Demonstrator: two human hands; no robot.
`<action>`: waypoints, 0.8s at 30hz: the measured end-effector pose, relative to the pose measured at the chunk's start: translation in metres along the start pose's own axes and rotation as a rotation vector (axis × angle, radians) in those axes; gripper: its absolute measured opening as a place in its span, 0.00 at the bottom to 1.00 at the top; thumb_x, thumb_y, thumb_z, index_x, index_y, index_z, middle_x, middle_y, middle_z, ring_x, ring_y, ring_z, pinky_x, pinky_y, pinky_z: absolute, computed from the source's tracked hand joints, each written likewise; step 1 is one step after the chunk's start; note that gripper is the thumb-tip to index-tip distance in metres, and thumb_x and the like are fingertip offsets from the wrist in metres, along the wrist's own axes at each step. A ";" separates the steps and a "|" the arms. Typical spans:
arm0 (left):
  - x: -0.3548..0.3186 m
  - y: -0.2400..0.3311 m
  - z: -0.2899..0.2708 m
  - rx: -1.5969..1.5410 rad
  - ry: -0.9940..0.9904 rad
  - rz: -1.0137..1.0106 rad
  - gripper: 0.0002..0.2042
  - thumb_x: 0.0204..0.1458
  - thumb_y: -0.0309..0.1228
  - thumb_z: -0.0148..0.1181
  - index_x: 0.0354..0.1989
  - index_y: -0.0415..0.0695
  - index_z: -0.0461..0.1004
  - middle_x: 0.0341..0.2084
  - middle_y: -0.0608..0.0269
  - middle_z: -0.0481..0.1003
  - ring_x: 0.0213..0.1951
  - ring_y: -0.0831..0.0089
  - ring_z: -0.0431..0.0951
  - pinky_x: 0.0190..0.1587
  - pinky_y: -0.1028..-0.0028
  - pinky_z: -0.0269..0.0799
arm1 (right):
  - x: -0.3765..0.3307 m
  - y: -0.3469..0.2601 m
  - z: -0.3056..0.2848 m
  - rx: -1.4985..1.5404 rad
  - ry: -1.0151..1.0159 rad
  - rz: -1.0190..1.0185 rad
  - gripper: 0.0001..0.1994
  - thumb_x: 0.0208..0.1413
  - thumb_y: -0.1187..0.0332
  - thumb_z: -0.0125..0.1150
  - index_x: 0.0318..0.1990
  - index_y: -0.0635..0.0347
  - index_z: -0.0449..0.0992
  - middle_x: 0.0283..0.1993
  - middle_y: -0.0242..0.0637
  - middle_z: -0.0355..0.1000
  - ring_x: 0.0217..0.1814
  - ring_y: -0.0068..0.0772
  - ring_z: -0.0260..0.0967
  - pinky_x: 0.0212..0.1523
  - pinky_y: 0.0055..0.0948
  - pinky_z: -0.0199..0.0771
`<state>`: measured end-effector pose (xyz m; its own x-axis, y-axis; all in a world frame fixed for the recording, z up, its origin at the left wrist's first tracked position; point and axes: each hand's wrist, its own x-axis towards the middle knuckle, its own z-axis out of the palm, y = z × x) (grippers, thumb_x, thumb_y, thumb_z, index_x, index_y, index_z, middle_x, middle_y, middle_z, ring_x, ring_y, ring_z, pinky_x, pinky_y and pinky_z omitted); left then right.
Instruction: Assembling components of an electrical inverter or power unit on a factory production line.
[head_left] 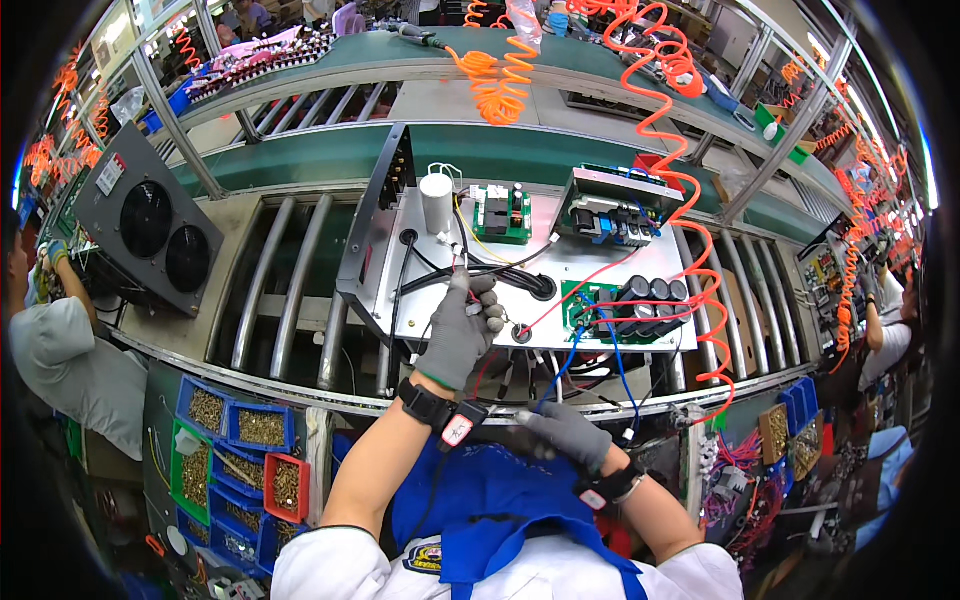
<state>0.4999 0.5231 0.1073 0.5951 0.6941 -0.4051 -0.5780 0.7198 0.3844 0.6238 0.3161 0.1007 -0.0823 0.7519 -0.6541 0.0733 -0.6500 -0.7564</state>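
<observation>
In a grey glove, my left hand [462, 330] reaches over a silver metal chassis plate [420, 312]. Its thumb and fingertips are closed on a thin wire [459, 254] that rises beside a white cylindrical capacitor [437, 203]. Black cables [500, 273] run behind the fingers into a round grommet. My right hand [572, 436], also gloved, is low in front of the chassis, near the hanging wires and blue apron. Its fingers point left and look blurred, so their grip is unclear. A green circuit board [502, 214] sits on the plate behind the left hand.
The chassis has a dark upright panel [378, 215] and a board with black capacitors [640, 300]. It rests on roller conveyors [285, 285]. An orange coiled hose [708, 285] hangs at right. Screw bins [262, 425] stand at left; co-workers flank both sides.
</observation>
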 end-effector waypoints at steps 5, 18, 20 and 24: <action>0.000 -0.001 -0.002 -0.009 -0.008 -0.004 0.26 0.66 0.54 0.49 0.41 0.38 0.73 0.25 0.65 0.69 0.26 0.71 0.70 0.25 0.73 0.68 | -0.010 -0.037 0.017 0.380 -0.261 -0.128 0.17 0.67 0.58 0.57 0.48 0.65 0.77 0.32 0.34 0.77 0.26 0.17 0.71 0.26 0.19 0.72; -0.001 -0.005 -0.007 -0.058 -0.077 0.026 0.25 0.65 0.54 0.50 0.42 0.38 0.73 0.26 0.63 0.70 0.26 0.70 0.70 0.27 0.72 0.68 | -0.013 -0.115 -0.021 -0.151 0.558 -0.480 0.12 0.65 0.65 0.57 0.38 0.68 0.79 0.21 0.33 0.74 0.19 0.18 0.71 0.21 0.21 0.69; 0.002 -0.004 -0.007 -0.042 -0.036 0.031 0.23 0.66 0.51 0.50 0.44 0.38 0.72 0.27 0.62 0.70 0.26 0.71 0.70 0.27 0.72 0.67 | -0.002 -0.119 -0.019 -0.213 0.556 -0.373 0.14 0.64 0.64 0.57 0.33 0.68 0.79 0.20 0.35 0.73 0.19 0.23 0.72 0.22 0.25 0.71; -0.008 -0.010 -0.002 0.017 -0.164 0.152 0.16 0.65 0.36 0.52 0.54 0.37 0.69 0.36 0.58 0.73 0.30 0.72 0.74 0.31 0.72 0.73 | 0.027 -0.131 -0.021 -0.341 0.479 -0.214 0.17 0.63 0.60 0.57 0.31 0.67 0.78 0.20 0.40 0.73 0.20 0.32 0.74 0.25 0.32 0.74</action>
<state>0.4998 0.5105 0.1052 0.5858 0.7850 -0.2015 -0.6591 0.6061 0.4452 0.6325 0.4239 0.1823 0.3185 0.8789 -0.3552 0.4245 -0.4673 -0.7755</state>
